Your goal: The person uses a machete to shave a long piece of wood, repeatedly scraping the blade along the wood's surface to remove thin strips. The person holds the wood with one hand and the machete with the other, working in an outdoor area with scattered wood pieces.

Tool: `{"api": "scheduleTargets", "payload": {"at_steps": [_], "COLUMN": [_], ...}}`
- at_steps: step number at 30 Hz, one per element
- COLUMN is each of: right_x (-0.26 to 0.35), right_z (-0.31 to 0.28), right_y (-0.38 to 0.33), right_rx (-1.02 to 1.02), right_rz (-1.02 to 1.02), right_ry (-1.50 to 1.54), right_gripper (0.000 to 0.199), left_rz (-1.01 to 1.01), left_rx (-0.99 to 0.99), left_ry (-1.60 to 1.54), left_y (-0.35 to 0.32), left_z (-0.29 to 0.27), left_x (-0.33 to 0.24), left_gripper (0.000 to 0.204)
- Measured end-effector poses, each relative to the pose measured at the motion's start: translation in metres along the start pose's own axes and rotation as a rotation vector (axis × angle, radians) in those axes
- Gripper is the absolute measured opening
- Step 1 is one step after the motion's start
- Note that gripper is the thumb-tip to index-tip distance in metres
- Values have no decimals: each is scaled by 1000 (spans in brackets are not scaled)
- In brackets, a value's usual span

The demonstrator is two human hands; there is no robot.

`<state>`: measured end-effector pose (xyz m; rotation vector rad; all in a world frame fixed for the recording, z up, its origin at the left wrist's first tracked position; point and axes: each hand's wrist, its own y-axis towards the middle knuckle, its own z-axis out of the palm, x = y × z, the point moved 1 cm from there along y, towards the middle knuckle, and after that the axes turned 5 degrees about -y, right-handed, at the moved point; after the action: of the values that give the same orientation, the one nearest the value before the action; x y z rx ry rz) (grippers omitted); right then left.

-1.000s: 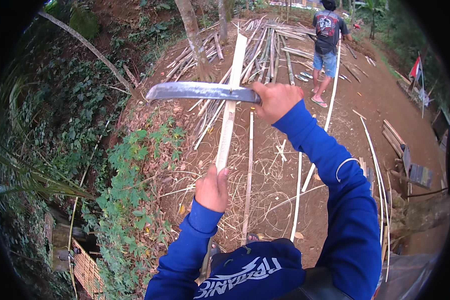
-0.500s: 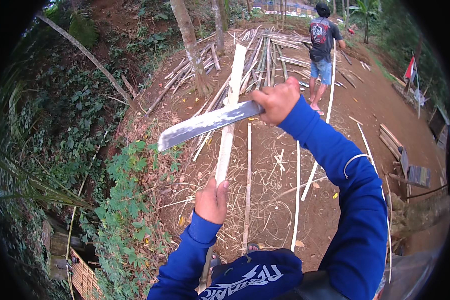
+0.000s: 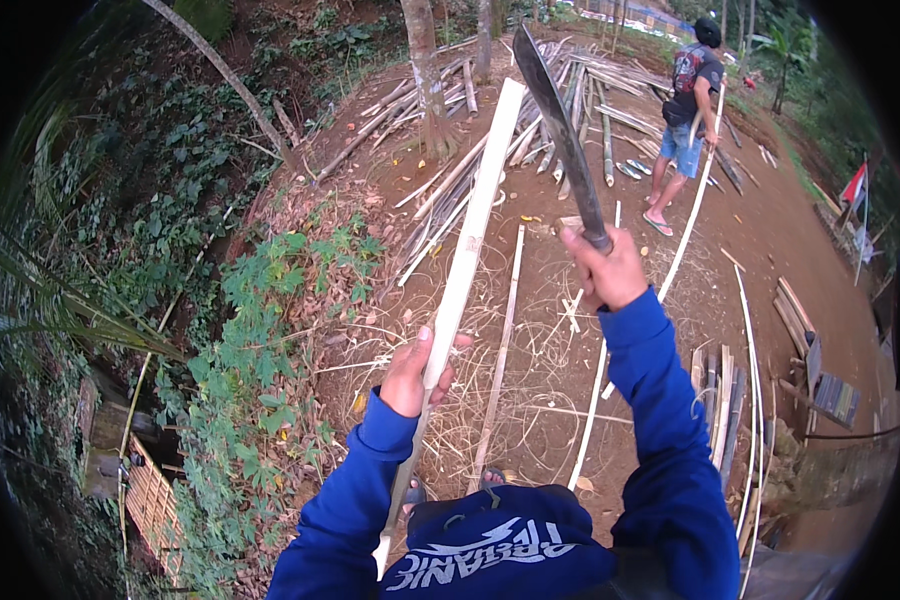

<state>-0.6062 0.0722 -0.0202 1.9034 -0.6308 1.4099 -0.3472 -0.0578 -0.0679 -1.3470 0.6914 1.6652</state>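
Observation:
A long pale split bamboo strip [image 3: 475,225] slants up and away in front of me. My left hand [image 3: 415,373] grips it low down, and its lower end runs past my left forearm toward my feet. In my right hand [image 3: 608,266] is a machete [image 3: 562,130], its dark blade pointing up and away to the left. The blade stands to the right of the strip, apart from it. Thin curled shavings [image 3: 540,370] lie on the brown soil below both hands.
Bamboo poles [image 3: 580,90] are heaped beyond, near a tree trunk [image 3: 430,80]. A person [image 3: 688,110] stands at the far right holding a long pale strip. More strips [image 3: 500,350] lie on the ground. Leafy plants [image 3: 280,280] cover the slope at left.
The machete has come off the strip and swung from lying across it to pointing upward. My right hand has moved lower. The strip has turned in my left hand. The other person has turned sideways.

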Motion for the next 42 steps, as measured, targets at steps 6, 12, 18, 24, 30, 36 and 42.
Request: {"api": "scheduleTargets", "payload": {"at_steps": [6, 12, 18, 24, 30, 36, 42], "right_x": [-27, -71, -77, -87, -87, -85, -88], "right_z": [62, 118, 141, 169, 188, 183, 165], "right_y": [-53, -100, -121, -162, -158, -125, -71], "right_rx": [-16, 14, 129, 256, 180, 7, -116], "right_rz": [130, 330, 473, 548, 603, 479, 308], "right_ry": [273, 524, 757, 740, 679, 682, 560], "right_gripper": [26, 30, 36, 38, 18, 19, 18], "left_rz": [-69, -122, 4, 73, 171, -79, -274], "left_rx": [-69, -120, -96, -49, 29, 72, 143], "left_ry": [-64, -24, 88, 240, 491, 260, -236], "left_y": [7, 13, 22, 42, 55, -60, -147], "left_z": [-13, -26, -22, -47, -76, -154, -115], "left_x": [3, 0, 5, 17, 27, 128, 193], "left_gripper": [52, 30, 25, 25, 32, 55, 52]}}
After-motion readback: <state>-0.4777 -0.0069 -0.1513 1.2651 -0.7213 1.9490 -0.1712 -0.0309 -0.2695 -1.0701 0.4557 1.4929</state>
